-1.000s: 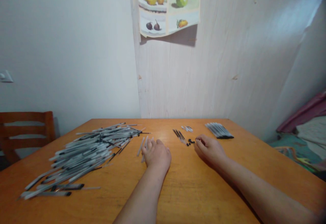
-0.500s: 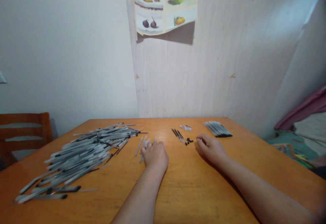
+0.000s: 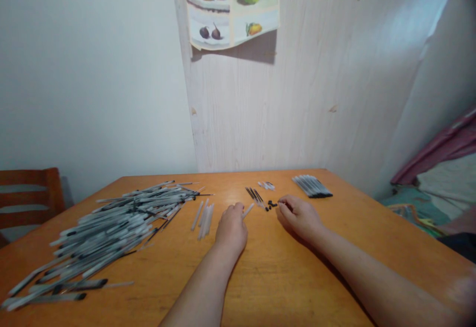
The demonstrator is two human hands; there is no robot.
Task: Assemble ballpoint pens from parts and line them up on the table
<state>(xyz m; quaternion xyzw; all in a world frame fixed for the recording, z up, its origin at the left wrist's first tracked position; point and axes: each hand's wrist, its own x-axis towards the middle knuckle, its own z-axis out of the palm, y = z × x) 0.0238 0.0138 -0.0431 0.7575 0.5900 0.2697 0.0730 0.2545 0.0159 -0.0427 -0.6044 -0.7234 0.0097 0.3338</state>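
Note:
My left hand (image 3: 231, 227) is closed around a clear pen barrel (image 3: 248, 211), whose end sticks out to the right past the fingers. To the left of that hand, several more translucent barrels (image 3: 206, 222) lie side by side on the table. My right hand (image 3: 301, 218) rests on the tabletop with thumb and forefinger pinched; what they hold, if anything, is too small to name. Just left of its fingertips are several small black plugs (image 3: 272, 203). Between and beyond the hands lie a few dark-ended refills (image 3: 254, 194) and some small whitish tips (image 3: 267, 186).
A big heap of pens and pen parts (image 3: 119, 223) spreads over the left of the wooden table (image 3: 282, 277). At the back right, a neat row of black-ended pens (image 3: 311, 187) lies together. A wooden chair (image 3: 29, 193) stands at left; fabric (image 3: 439, 158) is piled at right.
My left hand has moved right, away from the loose barrels, now with one barrel in its fingers. My right hand stays pinched near the black plugs. The view has shifted slightly.

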